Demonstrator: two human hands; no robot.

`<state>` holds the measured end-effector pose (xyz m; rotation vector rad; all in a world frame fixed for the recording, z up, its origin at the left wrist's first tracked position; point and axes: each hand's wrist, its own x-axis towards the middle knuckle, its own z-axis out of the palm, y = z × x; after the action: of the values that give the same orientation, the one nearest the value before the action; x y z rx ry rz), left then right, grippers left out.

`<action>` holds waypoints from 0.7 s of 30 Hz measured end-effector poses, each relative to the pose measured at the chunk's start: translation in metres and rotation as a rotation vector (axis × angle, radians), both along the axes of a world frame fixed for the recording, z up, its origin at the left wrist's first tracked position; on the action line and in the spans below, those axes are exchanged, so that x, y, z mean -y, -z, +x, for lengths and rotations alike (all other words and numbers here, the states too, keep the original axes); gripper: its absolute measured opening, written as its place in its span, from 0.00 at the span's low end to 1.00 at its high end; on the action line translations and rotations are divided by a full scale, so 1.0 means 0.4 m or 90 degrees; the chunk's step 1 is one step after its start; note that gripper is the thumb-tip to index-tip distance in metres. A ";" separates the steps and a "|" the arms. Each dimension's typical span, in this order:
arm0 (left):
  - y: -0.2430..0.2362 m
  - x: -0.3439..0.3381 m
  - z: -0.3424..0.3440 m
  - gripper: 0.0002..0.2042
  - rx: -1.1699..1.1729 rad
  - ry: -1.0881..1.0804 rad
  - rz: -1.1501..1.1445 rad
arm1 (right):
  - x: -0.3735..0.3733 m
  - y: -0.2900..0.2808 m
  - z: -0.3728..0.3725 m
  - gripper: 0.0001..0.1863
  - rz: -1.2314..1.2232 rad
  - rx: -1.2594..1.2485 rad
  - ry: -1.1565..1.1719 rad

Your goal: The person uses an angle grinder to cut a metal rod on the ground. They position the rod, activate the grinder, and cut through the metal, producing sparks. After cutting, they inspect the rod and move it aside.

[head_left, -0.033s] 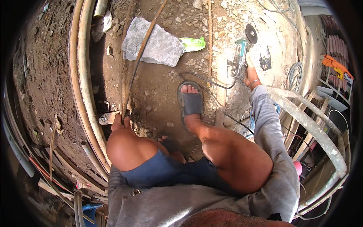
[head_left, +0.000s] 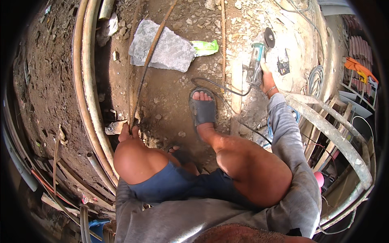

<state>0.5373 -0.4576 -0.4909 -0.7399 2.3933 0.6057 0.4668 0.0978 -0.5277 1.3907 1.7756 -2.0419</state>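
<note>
The angle grinder (head_left: pixel 256 58) is ahead of me to the right, held over pale, stony ground, its dark disc (head_left: pixel 269 37) at the far end. My right hand (head_left: pixel 267 80) is wrapped around the rear part of its body, thumb along the side. From the grinder's back end the black cable (head_left: pixel 227 87) loops left toward my sandal (head_left: pixel 204 111), then runs back toward my right sleeve (head_left: pixel 288 125).

Of my left hand (head_left: pixel 125 135), only fingers show past my left knee (head_left: pixel 131 160), right at the lower end of a dark rod (head_left: pixel 150 54); the rest is hidden, so I cannot tell how far it is closed or whether it grips the rod. That rod slants up across the view, in front of a grey stone slab (head_left: pixel 172 50). A green wrapper (head_left: pixel 206 47) touches the slab's right end. A rusty bar (head_left: pixel 223 44) stands between the wrapper and the grinder in my view. Further left run long curved poles (head_left: pixel 90 81); far right, near my forearm, lies a coiled cable (head_left: pixel 316 80), with orange cloth (head_left: pixel 360 69) beyond.
</note>
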 end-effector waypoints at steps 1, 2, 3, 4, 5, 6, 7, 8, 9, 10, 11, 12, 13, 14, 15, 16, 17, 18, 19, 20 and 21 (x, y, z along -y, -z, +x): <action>0.026 0.017 0.024 0.12 -0.062 0.027 0.011 | -0.017 -0.007 0.028 0.33 0.065 0.047 -0.093; 0.058 0.034 0.036 0.12 -0.069 0.043 0.033 | -0.029 -0.007 0.050 0.33 0.142 0.057 -0.145; 0.070 0.049 0.036 0.12 -0.074 0.061 0.046 | 0.001 -0.018 0.063 0.34 0.210 0.069 -0.193; 0.080 0.059 0.041 0.12 -0.078 0.079 0.059 | 0.019 -0.025 0.077 0.34 0.278 0.081 -0.243; 0.076 0.053 0.038 0.10 -0.110 0.081 0.078 | 0.027 -0.027 0.088 0.31 0.258 0.061 -0.236; 0.072 0.045 0.036 0.09 -0.142 0.081 0.096 | 0.016 -0.042 0.083 0.31 0.358 0.181 -0.359; 0.071 0.046 0.038 0.09 -0.178 0.077 0.111 | 0.017 -0.083 0.049 0.31 0.457 0.297 -0.484; 0.077 0.054 0.041 0.09 -0.170 0.078 0.110 | 0.029 -0.129 0.014 0.31 0.551 0.415 -0.607; 0.089 0.065 0.045 0.09 -0.162 0.080 0.104 | 0.060 -0.183 -0.029 0.33 0.637 0.540 -0.714; 0.092 0.077 0.048 0.10 -0.156 0.077 0.095 | 0.104 -0.240 -0.077 0.31 0.650 0.583 -0.766; 0.086 0.064 0.040 0.10 -0.188 0.067 0.123 | 0.106 -0.256 -0.101 0.31 0.654 0.522 -0.793; 0.079 0.058 0.038 0.10 -0.196 0.068 0.117 | 0.108 -0.259 -0.121 0.31 0.658 0.459 -0.820; 0.074 0.051 0.034 0.10 -0.186 0.062 0.132 | 0.121 -0.253 -0.145 0.29 0.583 0.361 -0.811; 0.069 0.053 0.030 0.10 -0.176 0.054 0.146 | 0.142 -0.242 -0.174 0.28 0.507 0.264 -0.801; 0.064 0.065 0.027 0.13 -0.119 0.046 0.151 | 0.168 -0.232 -0.206 0.26 0.429 0.168 -0.788; 0.040 0.060 0.015 0.09 -0.140 0.053 0.205 | 0.207 -0.232 -0.245 0.24 0.371 0.084 -0.705; 0.025 0.070 0.019 0.10 -0.155 0.039 0.215 | 0.267 -0.241 -0.299 0.22 0.310 -0.003 -0.624; 0.012 0.082 0.030 0.10 -0.169 0.025 0.226 | 0.313 -0.245 -0.349 0.21 0.246 -0.085 -0.544; -0.003 0.088 0.039 0.11 -0.172 0.024 0.247 | 0.326 -0.237 -0.404 0.19 0.189 -0.163 -0.458; -0.016 0.093 0.047 0.13 -0.174 0.024 0.269 | 0.330 -0.223 -0.467 0.17 0.129 -0.235 -0.373; -0.051 0.105 0.047 0.13 -0.172 0.037 0.272 | 0.337 -0.214 -0.536 0.20 0.057 -0.278 -0.327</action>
<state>0.5560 -0.4997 -0.4706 -0.4227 2.3862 1.2084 0.2522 -0.0369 -0.4423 0.4271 2.1198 -2.0801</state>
